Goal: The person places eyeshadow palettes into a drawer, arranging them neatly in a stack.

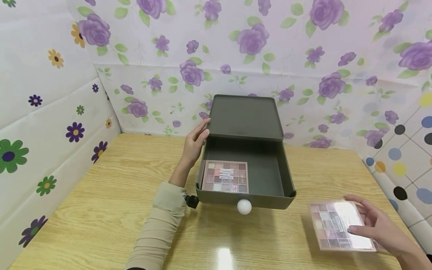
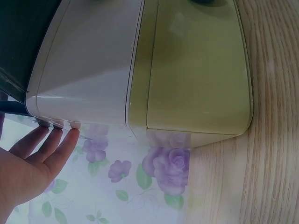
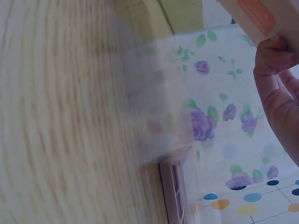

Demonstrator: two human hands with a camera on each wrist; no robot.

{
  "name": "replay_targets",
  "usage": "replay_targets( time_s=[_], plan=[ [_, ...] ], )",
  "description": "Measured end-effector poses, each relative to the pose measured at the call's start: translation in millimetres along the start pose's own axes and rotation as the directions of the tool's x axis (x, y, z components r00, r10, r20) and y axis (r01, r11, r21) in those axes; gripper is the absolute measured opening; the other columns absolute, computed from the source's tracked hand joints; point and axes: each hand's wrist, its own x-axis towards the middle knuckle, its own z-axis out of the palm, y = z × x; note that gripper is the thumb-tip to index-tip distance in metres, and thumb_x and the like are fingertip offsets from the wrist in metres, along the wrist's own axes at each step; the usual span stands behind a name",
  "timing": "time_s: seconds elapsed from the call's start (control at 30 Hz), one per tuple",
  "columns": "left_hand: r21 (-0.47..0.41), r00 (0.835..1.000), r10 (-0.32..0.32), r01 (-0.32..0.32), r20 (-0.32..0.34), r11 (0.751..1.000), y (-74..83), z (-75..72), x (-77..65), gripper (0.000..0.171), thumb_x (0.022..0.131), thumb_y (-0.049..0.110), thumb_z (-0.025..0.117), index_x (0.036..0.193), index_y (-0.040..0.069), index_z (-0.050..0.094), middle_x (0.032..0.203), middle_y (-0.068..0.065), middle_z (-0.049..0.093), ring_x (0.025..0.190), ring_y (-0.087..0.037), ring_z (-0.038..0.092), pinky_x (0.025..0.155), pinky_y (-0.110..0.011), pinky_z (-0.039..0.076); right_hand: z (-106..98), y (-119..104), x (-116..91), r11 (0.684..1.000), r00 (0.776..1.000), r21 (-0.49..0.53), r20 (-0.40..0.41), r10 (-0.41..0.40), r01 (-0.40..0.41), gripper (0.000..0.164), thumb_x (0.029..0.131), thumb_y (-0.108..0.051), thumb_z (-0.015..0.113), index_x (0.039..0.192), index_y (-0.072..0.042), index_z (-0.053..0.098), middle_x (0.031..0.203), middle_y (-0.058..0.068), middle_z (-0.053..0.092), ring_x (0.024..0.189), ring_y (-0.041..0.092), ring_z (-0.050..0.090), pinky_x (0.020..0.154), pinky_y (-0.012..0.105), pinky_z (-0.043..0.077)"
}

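Note:
My right hand (image 1: 379, 225) holds an eyeshadow palette (image 1: 332, 225) with a clear, shiny lid, thumb on top, above the table at the right. In the right wrist view its pale back (image 3: 250, 16) shows at the upper right. A dark grey drawer (image 1: 266, 178) with a white round knob (image 1: 244, 206) stands pulled out of its cabinet (image 1: 246, 116). Another eyeshadow palette (image 1: 226, 177) lies in the drawer's left part. My left hand (image 1: 194, 144) rests on the cabinet's left side, fingertips touching it.
Below the dark drawer are a white drawer (image 2: 88, 60) and a yellow-green drawer (image 2: 196, 65). A pinkish case (image 3: 173, 191) lies on the wooden table (image 1: 135, 168) at the right. Flowered cloth (image 1: 189, 75) covers the wall behind the cabinet.

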Motion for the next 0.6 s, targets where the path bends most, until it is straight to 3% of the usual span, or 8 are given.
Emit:
replay_targets(
  time_s=[0.23, 0.4, 0.6],
  plan=[
    [0.004, 1.000, 0.005, -0.005, -0.001, 1.000, -1.7, 0.7, 0.3, 0.046, 0.092, 0.010, 0.043, 0.135, -0.005, 0.040, 0.144, -0.019, 0.031, 0.131, -0.027, 0.033, 0.075, -0.023, 0.041, 2.3, -4.4, 2.1, 0.977, 0.996, 0.193, -0.018, -0.090, 0.092, 0.078, 0.080, 0.029, 0.033, 0.144, -0.014, 0.024, 0.115, 0.008, 0.058, 0.090, 0.028, 0.065, 0.065, 0.039, 0.052],
    [0.008, 1.000, 0.007, -0.007, -0.002, 1.000, -1.5, 0.5, 0.4, 0.046, 0.092, 0.010, 0.043, 0.135, -0.005, 0.040, 0.144, -0.018, 0.032, 0.129, -0.026, 0.035, 0.070, -0.021, 0.039, 5.4, -10.9, 4.4, 0.960, 0.987, 0.233, -0.050, -0.150, 0.158, 0.078, 0.080, 0.030, 0.031, 0.145, -0.013, 0.022, 0.117, 0.008, 0.056, 0.093, 0.027, 0.064, 0.068, 0.037, 0.053],
    [0.011, 1.000, 0.009, -0.009, -0.003, 1.000, -0.9, 0.2, 0.3, 0.047, 0.092, 0.010, 0.043, 0.135, -0.006, 0.040, 0.144, -0.020, 0.031, 0.131, -0.028, 0.032, 0.076, -0.025, 0.041, 11.7, -20.9, 7.2, 0.960, 0.975, 0.206, -0.154, -0.162, 0.192, 0.075, 0.080, 0.029, 0.030, 0.143, -0.012, 0.026, 0.114, 0.008, 0.058, 0.088, 0.026, 0.065, 0.064, 0.035, 0.053]
  ],
)
